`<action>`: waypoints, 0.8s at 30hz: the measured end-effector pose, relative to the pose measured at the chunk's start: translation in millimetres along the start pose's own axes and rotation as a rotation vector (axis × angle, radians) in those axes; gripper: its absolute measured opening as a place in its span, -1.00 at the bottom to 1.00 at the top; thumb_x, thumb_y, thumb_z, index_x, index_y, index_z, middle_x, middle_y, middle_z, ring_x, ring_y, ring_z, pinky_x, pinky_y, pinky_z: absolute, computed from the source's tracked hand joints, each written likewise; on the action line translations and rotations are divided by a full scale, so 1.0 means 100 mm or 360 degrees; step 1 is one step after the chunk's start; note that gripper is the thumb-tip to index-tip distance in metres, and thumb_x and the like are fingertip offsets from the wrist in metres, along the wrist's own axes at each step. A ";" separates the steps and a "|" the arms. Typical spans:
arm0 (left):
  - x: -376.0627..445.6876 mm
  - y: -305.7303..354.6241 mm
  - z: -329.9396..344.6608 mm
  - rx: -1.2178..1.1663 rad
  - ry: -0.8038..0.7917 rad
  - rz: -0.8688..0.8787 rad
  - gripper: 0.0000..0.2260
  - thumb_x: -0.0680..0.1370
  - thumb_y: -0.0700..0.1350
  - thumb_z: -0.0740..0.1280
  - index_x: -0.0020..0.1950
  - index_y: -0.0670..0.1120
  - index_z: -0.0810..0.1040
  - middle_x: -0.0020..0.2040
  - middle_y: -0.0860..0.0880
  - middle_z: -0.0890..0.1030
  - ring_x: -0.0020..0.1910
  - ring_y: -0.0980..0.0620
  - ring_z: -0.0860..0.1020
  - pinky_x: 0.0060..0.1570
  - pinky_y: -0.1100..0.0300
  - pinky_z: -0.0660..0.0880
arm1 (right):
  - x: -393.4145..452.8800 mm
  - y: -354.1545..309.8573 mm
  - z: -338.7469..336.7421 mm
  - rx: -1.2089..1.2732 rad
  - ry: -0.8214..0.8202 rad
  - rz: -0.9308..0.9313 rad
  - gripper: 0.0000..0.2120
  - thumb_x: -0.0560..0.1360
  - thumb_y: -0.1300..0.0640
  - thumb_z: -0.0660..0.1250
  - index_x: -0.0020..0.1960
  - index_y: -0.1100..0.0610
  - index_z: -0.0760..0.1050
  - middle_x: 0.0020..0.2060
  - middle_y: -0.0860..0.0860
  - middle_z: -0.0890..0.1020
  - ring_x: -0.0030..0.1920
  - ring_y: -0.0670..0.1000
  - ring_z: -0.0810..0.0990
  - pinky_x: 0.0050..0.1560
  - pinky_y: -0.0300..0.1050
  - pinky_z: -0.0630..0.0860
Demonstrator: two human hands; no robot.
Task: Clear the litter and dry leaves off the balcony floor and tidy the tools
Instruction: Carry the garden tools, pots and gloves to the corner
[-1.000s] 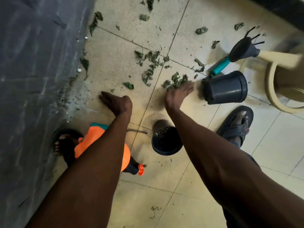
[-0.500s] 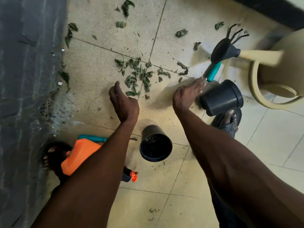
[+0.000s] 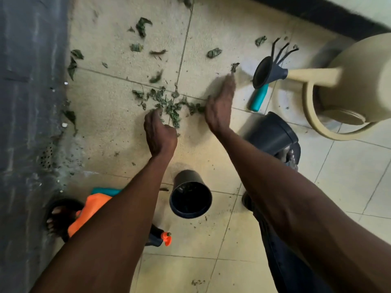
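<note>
Leaves point(image 3: 169, 104) dull green; floor tiles point(image 3: 211, 66) speckled cream; pots point(image 3: 190, 199) black; sprayer point(image 3: 91, 210) orange; watering can point(image 3: 359, 81) beige.

Bare forearms, dark trousers point(image 3: 281, 250), black sandals point(image 3: 293, 154)

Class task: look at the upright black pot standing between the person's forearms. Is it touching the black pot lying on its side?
Apart. The head view shows the upright black pot and the black pot lying on its side separated by a stretch of bare floor tile and the right forearm crossing between them.
</note>
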State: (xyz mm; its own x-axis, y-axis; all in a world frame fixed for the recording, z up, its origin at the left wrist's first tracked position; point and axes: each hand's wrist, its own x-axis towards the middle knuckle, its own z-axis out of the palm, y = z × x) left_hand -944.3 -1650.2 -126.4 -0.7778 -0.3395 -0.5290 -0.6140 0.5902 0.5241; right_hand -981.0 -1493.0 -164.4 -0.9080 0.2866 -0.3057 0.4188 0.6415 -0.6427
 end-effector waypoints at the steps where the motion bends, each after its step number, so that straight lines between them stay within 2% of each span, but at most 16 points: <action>1: 0.05 0.05 0.00 0.0032 -0.0002 0.0079 -0.51 0.50 -0.40 0.21 0.39 -0.08 0.44 0.39 -0.06 0.41 0.37 -0.06 0.39 0.25 0.07 0.44 | 0.14 0.04 -0.05 0.0040 0.0108 0.0156 -0.31 0.55 0.07 0.05 0.56 0.34 -0.12 0.56 0.26 -0.06 0.57 0.21 -0.10 0.56 0.05 -0.16; 3: 0.15 0.17 -0.02 0.0131 0.0009 0.0208 -0.51 0.50 -0.39 0.23 0.41 -0.09 0.43 0.41 -0.06 0.41 0.40 -0.06 0.34 0.32 0.06 0.39 | 0.38 0.08 -0.15 0.0084 0.0097 0.0474 -0.28 0.52 0.04 0.00 0.56 0.32 -0.16 0.56 0.23 -0.11 0.57 0.18 -0.15 0.56 0.01 -0.21; 4: 0.21 0.24 -0.03 0.0169 0.0021 0.0272 -0.50 0.49 -0.39 0.24 0.41 -0.10 0.42 0.41 -0.07 0.41 0.41 -0.07 0.33 0.35 0.07 0.36 | 0.44 0.05 -0.16 0.0050 -0.0011 0.0456 -0.29 0.52 0.05 -0.01 0.57 0.29 -0.18 0.57 0.21 -0.14 0.57 0.16 -0.18 0.55 0.01 -0.23; 7: 0.38 0.43 -0.06 0.0236 0.0050 0.0439 -0.52 0.47 -0.40 0.25 0.38 -0.14 0.46 0.37 -0.08 0.46 0.38 -0.06 0.36 0.33 0.05 0.39 | 0.40 -0.13 -0.10 -0.0065 -0.0410 -0.0137 -0.34 0.58 0.12 0.03 0.59 0.19 -0.18 0.58 0.15 -0.11 0.57 0.11 -0.16 0.56 0.13 -0.16; 8: 0.43 0.49 -0.05 0.0270 0.0045 0.0493 -0.54 0.48 -0.40 0.25 0.36 -0.15 0.48 0.37 -0.10 0.47 0.38 -0.07 0.37 0.34 0.05 0.38 | 0.42 -0.17 -0.10 -0.0071 -0.0451 -0.0273 -0.35 0.58 0.15 0.06 0.59 0.16 -0.15 0.58 0.14 -0.07 0.57 0.11 -0.13 0.57 0.12 -0.12; 10: 0.54 0.63 0.00 0.0369 -0.0035 0.0621 -0.56 0.51 -0.38 0.24 0.39 -0.19 0.47 0.41 -0.13 0.44 0.44 -0.09 0.33 0.41 0.06 0.31 | 0.55 -0.25 -0.15 -0.0056 -0.0207 -0.0228 -0.34 0.58 0.19 0.09 0.59 0.17 -0.15 0.58 0.14 -0.06 0.57 0.11 -0.13 0.56 0.03 -0.15; 12: 0.65 0.77 0.07 0.0501 -0.0191 0.0707 -0.55 0.57 -0.31 0.25 0.47 -0.18 0.36 0.51 -0.14 0.32 0.52 -0.11 0.19 0.49 0.04 0.18 | 0.76 -0.28 -0.29 -0.0036 0.0151 0.0166 -0.32 0.59 0.15 0.10 0.58 0.21 -0.18 0.58 0.14 -0.11 0.57 0.10 -0.15 0.56 0.02 -0.16; 13: 0.71 0.83 0.11 0.0591 -0.0266 0.0720 -0.50 0.58 -0.25 0.27 0.52 -0.16 0.28 0.56 -0.13 0.23 0.55 -0.11 0.11 0.52 0.04 0.12 | 0.86 -0.26 -0.36 0.0008 0.0245 0.0377 -0.31 0.60 0.13 0.10 0.58 0.23 -0.19 0.58 0.14 -0.13 0.57 0.11 -0.15 0.56 0.01 -0.15; 16: 0.92 1.00 0.24 0.0944 -0.0406 0.0688 -0.25 0.55 -0.07 0.38 0.60 -0.15 0.01 0.61 -0.14 -0.02 0.58 -0.14 -0.07 0.55 0.03 -0.04 | 1.16 -0.23 -0.54 0.0171 0.0299 0.0680 -0.28 0.59 0.14 0.17 0.59 0.21 -0.18 0.58 0.13 -0.15 0.57 0.11 -0.13 0.51 -0.05 -0.12; 19: 1.06 1.02 0.33 0.1206 -0.0496 0.0570 -0.16 0.54 -0.11 0.40 0.60 -0.20 -0.11 0.60 -0.20 -0.14 0.58 -0.19 -0.13 0.55 -0.02 -0.05 | 1.37 -0.17 -0.63 0.0158 0.0279 0.0701 -0.24 0.54 0.17 0.21 0.59 0.20 -0.15 0.58 0.13 -0.11 0.57 0.12 -0.13 0.55 0.06 -0.09; 21: 1.06 0.98 0.36 0.1397 -0.0513 0.0613 -0.16 0.55 -0.12 0.37 0.59 -0.24 -0.16 0.59 -0.24 -0.19 0.57 -0.23 -0.14 0.53 -0.03 -0.01 | 1.41 -0.10 -0.63 0.0020 0.0111 0.0513 -0.29 0.59 0.13 0.18 0.59 0.21 -0.14 0.58 0.14 -0.08 0.57 0.14 -0.13 0.55 0.12 -0.08; 23: 1.03 0.96 0.38 0.1447 -0.0564 0.0630 -0.15 0.54 -0.11 0.36 0.58 -0.25 -0.18 0.58 -0.25 -0.20 0.57 -0.24 -0.14 0.52 -0.03 0.01 | 1.26 -0.08 -0.58 -0.0104 -0.0198 0.0128 -0.35 0.66 0.00 0.07 0.59 0.19 -0.17 0.58 0.13 -0.11 0.57 0.11 -0.17 0.56 0.10 -0.15; 24: 1.04 0.99 0.37 0.1425 -0.0589 0.0609 -0.13 0.53 -0.10 0.38 0.59 -0.24 -0.17 0.58 -0.24 -0.19 0.57 -0.23 -0.14 0.52 -0.02 0.02 | 1.18 -0.13 -0.54 -0.0121 -0.0391 -0.0060 -0.38 0.66 0.00 0.04 0.59 0.16 -0.17 0.58 0.12 -0.10 0.57 0.10 -0.16 0.55 0.07 -0.17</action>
State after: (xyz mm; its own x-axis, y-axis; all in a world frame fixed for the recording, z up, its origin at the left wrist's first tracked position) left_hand -1081.2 -1600.2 -153.8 -0.7168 0.1416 -0.6827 0.1068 0.9899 0.0931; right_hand -1094.4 -1429.4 -154.4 -0.8890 0.0859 -0.4498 0.3741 0.7027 -0.6052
